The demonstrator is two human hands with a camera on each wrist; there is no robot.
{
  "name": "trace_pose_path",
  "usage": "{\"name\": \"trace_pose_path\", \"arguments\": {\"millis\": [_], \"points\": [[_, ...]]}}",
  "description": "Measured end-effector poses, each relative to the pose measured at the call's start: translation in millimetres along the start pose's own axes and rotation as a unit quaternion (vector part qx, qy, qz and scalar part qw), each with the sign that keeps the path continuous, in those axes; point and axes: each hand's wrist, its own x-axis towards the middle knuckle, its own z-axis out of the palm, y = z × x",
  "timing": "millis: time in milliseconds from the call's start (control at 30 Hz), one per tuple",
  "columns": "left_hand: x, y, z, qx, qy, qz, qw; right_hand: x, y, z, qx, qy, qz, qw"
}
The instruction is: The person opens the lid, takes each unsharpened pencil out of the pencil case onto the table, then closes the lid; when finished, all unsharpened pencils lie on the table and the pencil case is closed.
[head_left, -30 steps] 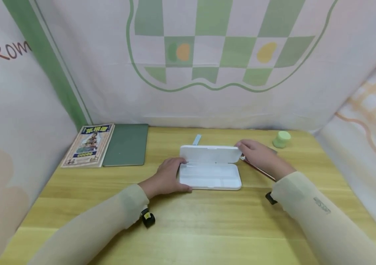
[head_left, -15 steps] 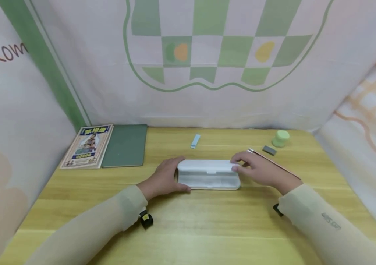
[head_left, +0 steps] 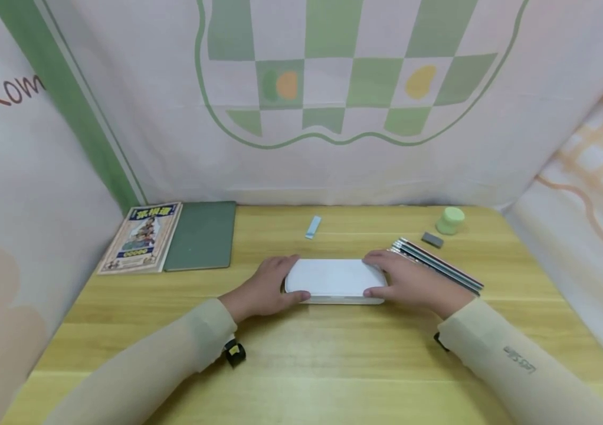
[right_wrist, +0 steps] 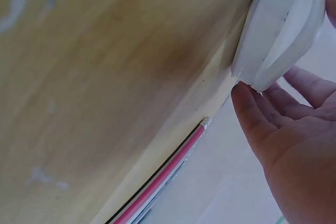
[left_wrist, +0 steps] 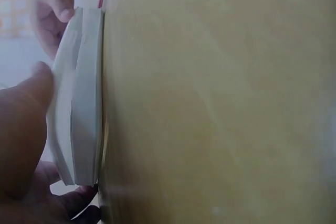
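Note:
A white pencil case [head_left: 336,277] lies on the wooden table, its lid down over the base. Both wrist views show a narrow gap between the lid [right_wrist: 302,51] and the base [left_wrist: 87,103]. My left hand [head_left: 265,287] grips the left end, thumb along the front edge and fingers round the side. At the opposite end my right hand [head_left: 406,280] holds the lid's corner, thumb in front and fingertips at the back. The inside of the case is hidden in the head view. Several pencils [head_left: 439,265] lie just behind my right hand, which partly covers them.
A blue strip-shaped item [head_left: 313,226] lies behind the case. Toward the back right are a dark grey block [head_left: 432,239] and a light green cylindrical object [head_left: 450,221]. An illustrated book [head_left: 141,237] and a green notebook [head_left: 200,235] lie at the back left.
The pencil case's lid has swung down from upright onto the base, my right hand moving down and toward me with it. My left hand has stayed at the left end.

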Motion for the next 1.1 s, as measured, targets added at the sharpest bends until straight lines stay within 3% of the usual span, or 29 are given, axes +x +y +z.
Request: {"name": "trace_pose_path", "arguments": {"millis": [467,767,1100], "points": [[-2.1,5.7,-4.0,-0.011,0.014,-0.023,0.9996,4,-7,2,-0.013,0.003,0.016,1.0],[-3.2,2.2,-1.9,-0.012,0.025,-0.02,0.9994,3,-10,7,-0.03,0.024,-0.008,0.999],[-2.9,-1.0,2.1,-0.018,0.022,-0.02,0.9994,1,-11,10,-0.014,0.025,-0.016,0.999]]}}
